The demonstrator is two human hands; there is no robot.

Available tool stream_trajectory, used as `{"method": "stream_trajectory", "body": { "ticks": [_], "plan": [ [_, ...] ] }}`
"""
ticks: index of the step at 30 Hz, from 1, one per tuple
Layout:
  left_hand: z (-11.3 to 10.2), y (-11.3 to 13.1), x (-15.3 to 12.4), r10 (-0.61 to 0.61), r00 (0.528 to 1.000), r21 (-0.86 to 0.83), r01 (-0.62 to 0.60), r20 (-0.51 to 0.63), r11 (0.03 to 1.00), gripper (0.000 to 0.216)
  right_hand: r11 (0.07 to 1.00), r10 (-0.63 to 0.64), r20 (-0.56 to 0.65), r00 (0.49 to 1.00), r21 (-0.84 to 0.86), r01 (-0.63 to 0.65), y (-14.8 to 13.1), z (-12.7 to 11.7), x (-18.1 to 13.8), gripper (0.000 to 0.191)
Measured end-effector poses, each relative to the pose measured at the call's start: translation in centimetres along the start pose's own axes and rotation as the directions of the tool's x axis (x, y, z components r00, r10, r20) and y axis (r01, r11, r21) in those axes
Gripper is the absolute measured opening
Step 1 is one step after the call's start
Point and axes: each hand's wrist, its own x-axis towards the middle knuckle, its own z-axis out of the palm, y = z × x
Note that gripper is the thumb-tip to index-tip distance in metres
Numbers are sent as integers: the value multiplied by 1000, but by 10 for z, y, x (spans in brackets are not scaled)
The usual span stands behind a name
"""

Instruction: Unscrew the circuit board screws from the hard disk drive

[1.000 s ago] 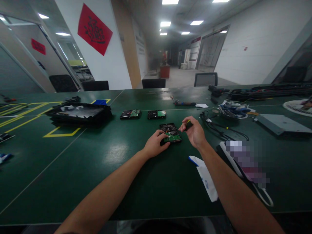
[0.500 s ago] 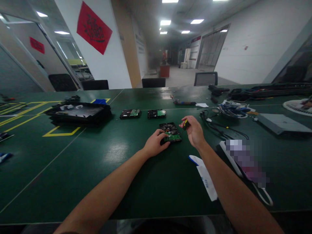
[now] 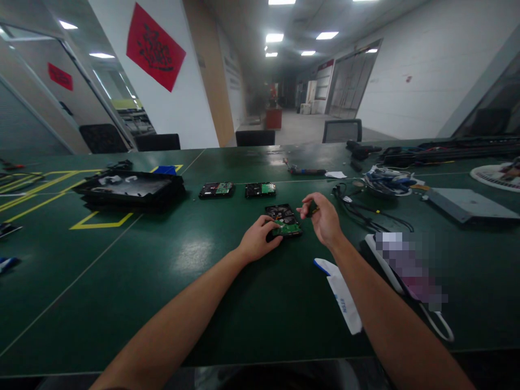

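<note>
A hard drive [image 3: 287, 227] with a green circuit board lies on the green table in front of me. My left hand [image 3: 262, 238] grips its left side, fingertips over the board and thumb at the near edge. Just right of the drive, my right hand [image 3: 320, 216] is raised with its fingers curled round a small black-and-yellow screwdriver [image 3: 312, 208]. Most of the screwdriver is hidden by the fingers, and its tip cannot be made out. Two more hard drives, one on the left [image 3: 216, 189] and one nearer the middle [image 3: 260, 189], lie farther back.
A black tray [image 3: 134, 189] stands at left, near yellow tape marks. To the right are black cables [image 3: 353, 203], a bundle of wires [image 3: 390, 181], a grey metal box [image 3: 471, 205] and a pixelated item on a white-edged object [image 3: 390, 265]. A white-and-blue wrapper [image 3: 341, 298] lies beside my right forearm.
The screwdriver has turned slightly in my right fingers, so less yellow shows. My left hand and the hard drive stay in place; the whole view has shifted very slightly.
</note>
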Motion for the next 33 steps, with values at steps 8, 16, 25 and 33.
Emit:
{"method": "stream_trajectory", "body": {
  "ticks": [8,16,25,33],
  "plan": [
    [-2,2,0,0,1000,-10,0,5,1000,35,1000,26,-64,998,-3,-27,2,-1,3,47],
    [0,0,0,-14,1000,10,14,7,1000,36,998,-48,-101,994,-42,44,6,-4,3,26],
    [0,1,-1,3,1000,2,-3,9,1000,37,1000,1,-46,999,-12,-1,0,3,0,42],
    [-1,1,0,-7,1000,1,7,14,1000,37,995,-53,-95,994,-92,44,3,-4,4,32]
  ]
}}
